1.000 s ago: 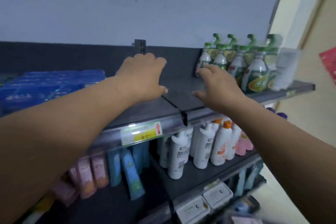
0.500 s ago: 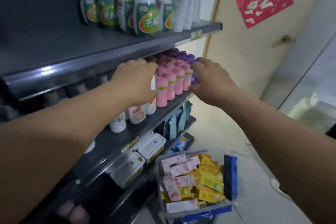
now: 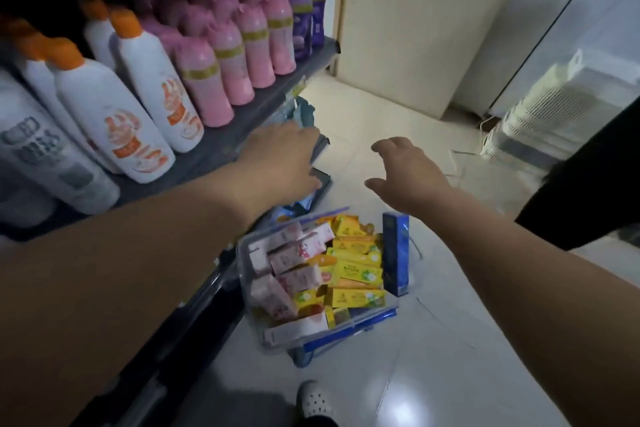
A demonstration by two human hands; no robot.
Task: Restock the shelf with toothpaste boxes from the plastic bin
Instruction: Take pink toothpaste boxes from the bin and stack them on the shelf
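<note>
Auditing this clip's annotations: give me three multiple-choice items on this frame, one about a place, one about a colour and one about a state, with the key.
1. Where is the plastic bin? A on the floor; B on a shelf; C on a cart.
2. What colour are the caps of the white bottles? A green; B orange; C black.
3. How is the blue box posed? A lying flat; B crushed; C standing on end.
Key: 1 A, its base rests on the pale tiles; 2 B, each one has an orange top; 3 C, its long side points up.
</note>
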